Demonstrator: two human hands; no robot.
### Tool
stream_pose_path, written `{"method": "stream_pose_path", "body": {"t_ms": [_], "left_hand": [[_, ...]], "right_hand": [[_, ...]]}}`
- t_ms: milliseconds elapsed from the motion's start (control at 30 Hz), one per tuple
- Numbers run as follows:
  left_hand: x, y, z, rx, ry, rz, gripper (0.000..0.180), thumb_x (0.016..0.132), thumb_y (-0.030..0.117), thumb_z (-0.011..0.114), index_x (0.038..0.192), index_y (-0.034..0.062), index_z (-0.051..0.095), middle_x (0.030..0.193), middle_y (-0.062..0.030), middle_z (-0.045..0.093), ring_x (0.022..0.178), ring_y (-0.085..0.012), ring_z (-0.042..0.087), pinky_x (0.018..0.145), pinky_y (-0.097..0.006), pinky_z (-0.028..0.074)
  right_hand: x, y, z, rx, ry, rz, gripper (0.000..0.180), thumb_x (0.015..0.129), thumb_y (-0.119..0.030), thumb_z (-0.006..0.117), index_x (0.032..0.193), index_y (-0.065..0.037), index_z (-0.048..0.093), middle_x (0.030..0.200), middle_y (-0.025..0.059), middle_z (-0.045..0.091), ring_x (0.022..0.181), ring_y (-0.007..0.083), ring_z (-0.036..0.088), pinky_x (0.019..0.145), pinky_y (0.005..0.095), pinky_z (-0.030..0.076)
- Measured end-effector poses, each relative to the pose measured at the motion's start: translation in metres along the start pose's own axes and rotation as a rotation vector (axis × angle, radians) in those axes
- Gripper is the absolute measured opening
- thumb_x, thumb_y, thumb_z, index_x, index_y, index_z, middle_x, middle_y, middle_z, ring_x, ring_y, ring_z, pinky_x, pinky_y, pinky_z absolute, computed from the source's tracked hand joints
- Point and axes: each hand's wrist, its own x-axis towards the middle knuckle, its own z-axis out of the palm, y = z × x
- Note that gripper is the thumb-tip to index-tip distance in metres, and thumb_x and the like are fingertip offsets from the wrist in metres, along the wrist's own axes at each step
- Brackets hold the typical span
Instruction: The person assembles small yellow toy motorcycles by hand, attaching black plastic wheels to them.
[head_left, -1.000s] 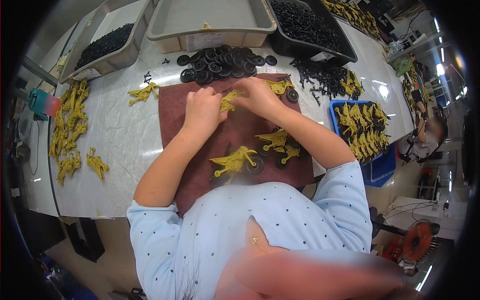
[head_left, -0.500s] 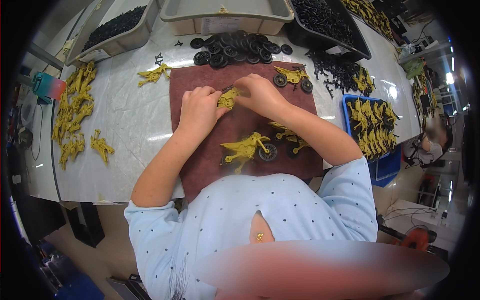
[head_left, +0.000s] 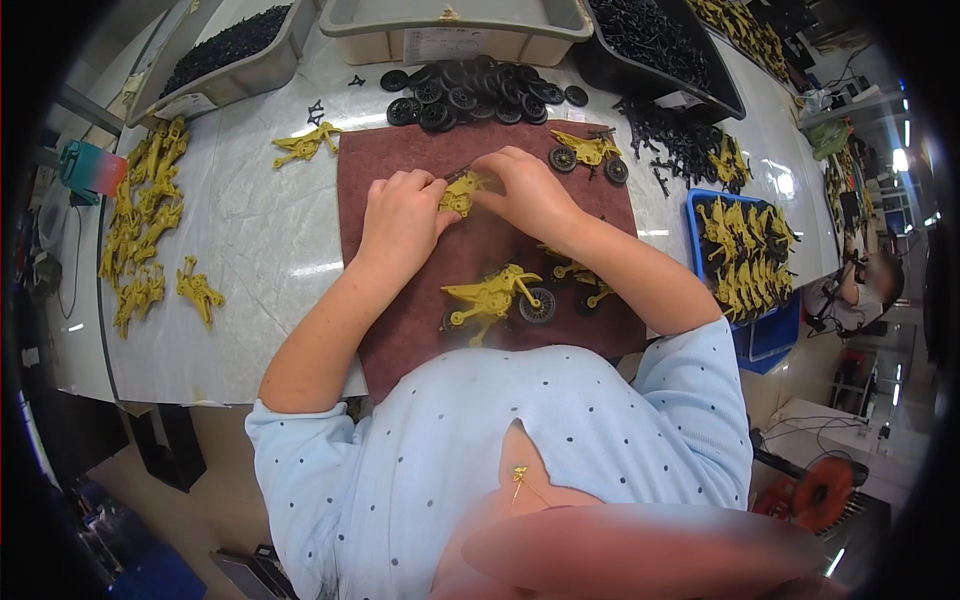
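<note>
Over the dark red cloth [head_left: 400,325], both my hands hold one yellow toy motorcycle frame [head_left: 460,197]. My left hand [head_left: 400,215] grips its left side, fingers curled over the top and thumb below. On the other side my right hand [head_left: 525,195] closes thumb and fingers on its right end, hiding that part. Nearer to me lies a yellow toy motorcycle [head_left: 490,295] with a black wheel at its right. Another yellow toy motorcycle [head_left: 575,268] is partly covered by my right forearm. At the cloth's far right corner rests a toy motorcycle [head_left: 588,152] with two black wheels.
Black wheels [head_left: 470,95] are heaped beyond the cloth, before a grey bin [head_left: 460,45]. Yellow frames [head_left: 150,210] pile up at left. Small black parts [head_left: 675,140] lie at right, near a blue tray [head_left: 705,245] of yellow assemblies. A person [head_left: 875,285] sits far right.
Both hands keep their grip on the yellow frame, nearly still. The whole view has shifted slightly.
</note>
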Motion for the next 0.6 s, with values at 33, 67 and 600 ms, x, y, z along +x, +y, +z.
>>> {"method": "stream_pose_path", "body": {"t_ms": [33, 67, 600], "left_hand": [[0.000, 0.000, 0.001, 0.004, 0.012, 0.007, 0.030, 0.071, 0.023, 0.077, 0.093, 0.0048, 0.068, 0.091, -0.0055, 0.063, 0.093, -0.0230, 0.058, 0.081, -0.037, 0.041], [-0.001, 0.002, 0.001, 0.002, 0.010, 0.010, 0.030, 0.071, 0.023, 0.077, 0.093, 0.0048, 0.068, 0.091, -0.0055, 0.063, 0.093, -0.0230, 0.058, 0.081, -0.037, 0.041], [-0.001, 0.005, 0.003, 0.139, -0.064, 0.005, 0.038, 0.072, 0.022, 0.076, 0.102, 0.0020, 0.065, 0.093, -0.0077, 0.060, 0.092, -0.0248, 0.057, 0.080, -0.038, 0.043]], "right_hand": [[-0.001, -0.001, 0.001, 0.000, 0.001, 0.003, 0.033, 0.076, -0.016, 0.072, 0.105, 0.000, 0.065, 0.100, 0.0159, 0.063, 0.096, 0.0337, 0.061, 0.085, 0.0393, 0.050], [-0.001, -0.002, 0.001, -0.043, 0.010, -0.008, 0.033, 0.076, -0.016, 0.072, 0.105, -0.001, 0.065, 0.100, 0.0152, 0.063, 0.096, 0.0338, 0.061, 0.085, 0.0400, 0.049], [-0.005, 0.001, 0.006, -0.158, -0.001, -0.165, 0.043, 0.073, -0.017, 0.074, 0.114, -0.010, 0.065, 0.102, 0.0101, 0.065, 0.098, 0.0306, 0.061, 0.085, 0.0415, 0.047]]}}
